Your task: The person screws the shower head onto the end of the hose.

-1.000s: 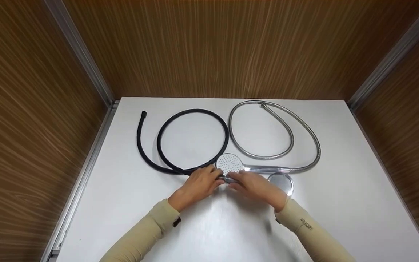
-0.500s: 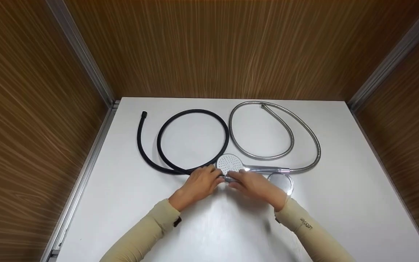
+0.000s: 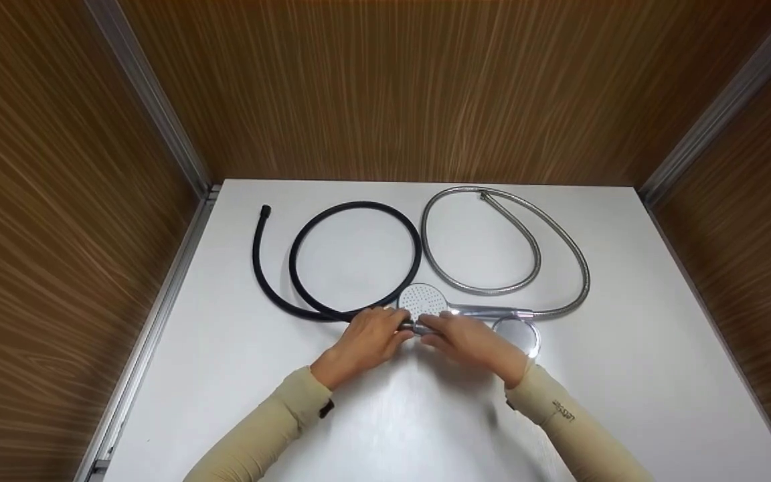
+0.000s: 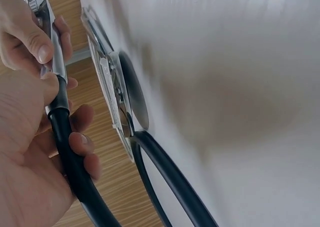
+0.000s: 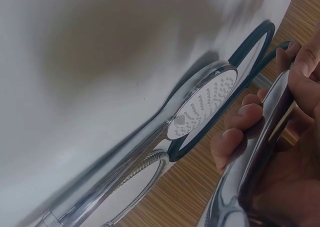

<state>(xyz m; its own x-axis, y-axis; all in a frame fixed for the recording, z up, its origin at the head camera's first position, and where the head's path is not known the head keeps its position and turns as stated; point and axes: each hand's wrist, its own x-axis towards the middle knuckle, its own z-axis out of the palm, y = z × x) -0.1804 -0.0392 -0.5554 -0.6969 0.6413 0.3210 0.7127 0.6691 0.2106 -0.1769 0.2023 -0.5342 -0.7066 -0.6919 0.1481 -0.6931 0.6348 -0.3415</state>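
In the head view both hands meet near the middle of the white table. My left hand holds the end of a black shower hose, thumb and fingers around its metal connector. Curled around the chrome handle of a shower head is my right hand; its round head shows beside the right wrist. Handle and hose connector are lined up end to end, the joint partly covered by fingers. Just behind the hands lies a second shower head, white nozzle face up.
The second shower head joins a silver metal hose looped at the back right. The black hose's loop lies at the back left, its free end farther left. Wood-grain panels wall the table on three sides.
My left fingers have shifted slightly around the hose connector, and more of it shows between the hands. The right hand, the second shower head and the hose loops stay in place.
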